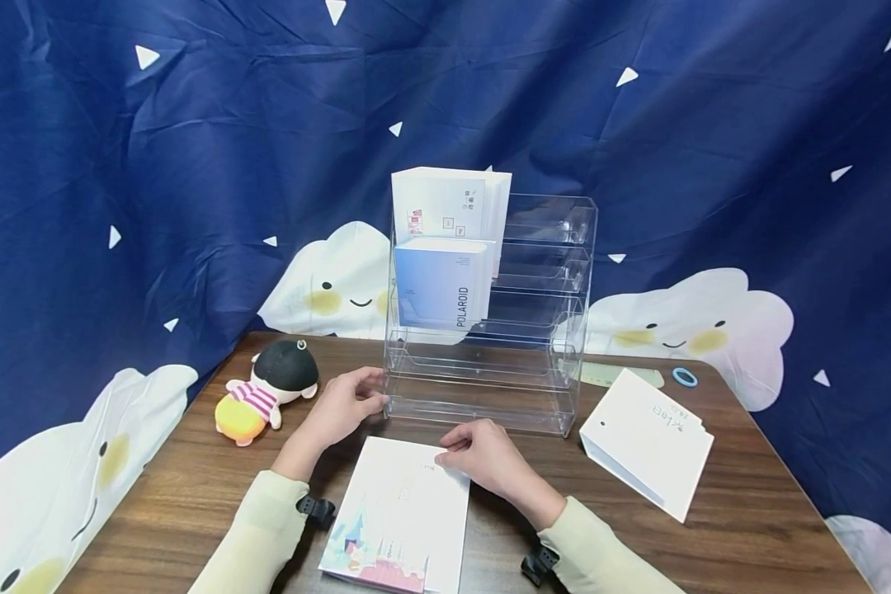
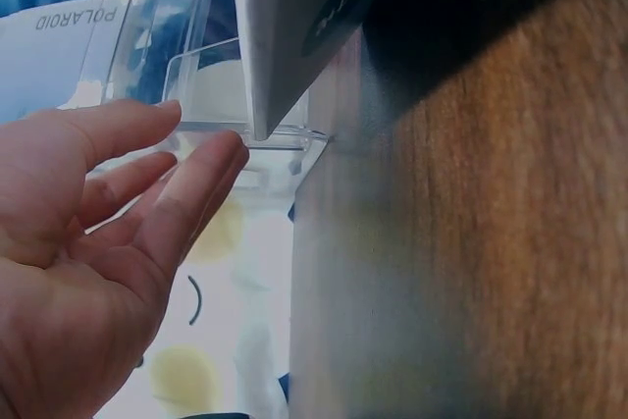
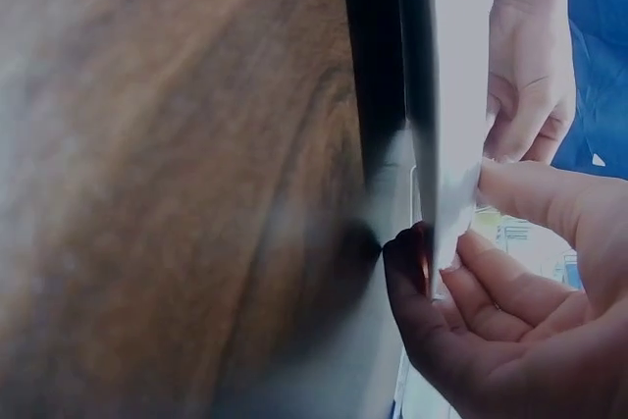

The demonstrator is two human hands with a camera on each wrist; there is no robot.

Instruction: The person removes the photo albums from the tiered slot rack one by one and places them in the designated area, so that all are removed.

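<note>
A white book [image 1: 408, 511] with a pastel picture on its cover lies at the front of the table. My right hand [image 1: 486, 458] pinches its far right corner; in the right wrist view the thumb is on top of the book [image 3: 456, 95] and a finger curls under its edge. By the lower left corner of a clear tiered rack [image 1: 483, 404] is my left hand [image 1: 349, 406], its fingers loosely bent and holding nothing. Two books stand in the rack's left side: a blue POLAROID book [image 1: 438, 285] in front of a taller white book [image 1: 445, 196].
Right of the rack, another white book [image 1: 649, 445] lies on the wooden table [image 1: 757, 511]. Behind it are a pale green ruler [image 1: 601, 375] and a blue ring [image 1: 685, 377]. A plush doll [image 1: 267, 392] lies to the left. A dark blue curtain [image 1: 267, 124] hangs behind.
</note>
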